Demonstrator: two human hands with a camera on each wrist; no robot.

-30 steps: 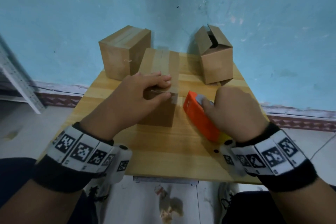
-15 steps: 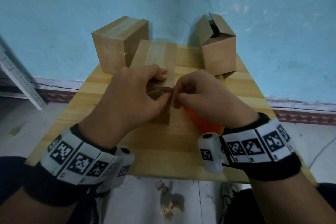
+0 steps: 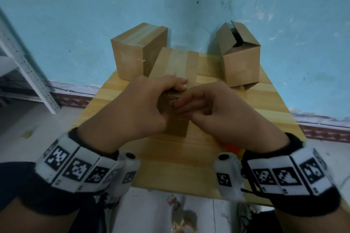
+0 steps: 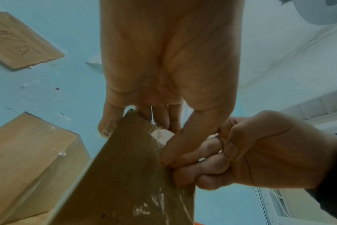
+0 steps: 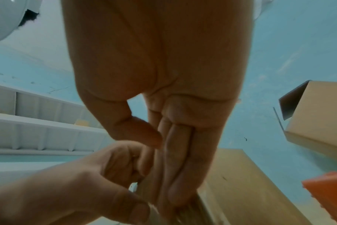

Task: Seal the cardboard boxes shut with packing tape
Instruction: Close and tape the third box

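Nearest: both wrists wear black bands w/ white square-marker blocks. Wooden bench, pale planks, smooth grain. Orange plastic tape dispenser lies on bench under R wrist, mostly hidden; blocky ribbed edge shows in R wrist view.

Mid: L hand clamps near end of center box: fingers curled over top edge, thumb on front face. Box is plain brown cardboard, rectangular, flaps closed, glossy clear tape strip running down top seam and wrinkling over front face. R hand just beside L, touching it; fingers straight and together, pressed flat on tape end at box's front face, thumb tucked alongside. Not gripping anything.

Far: L rear box, closed, taped seam on top, just beside center box. R rear box apart from it, top flaps standing open, dark inside. Behind: rough blue painted wall, chipped spots. Grey perforated metal shelf upright far L.
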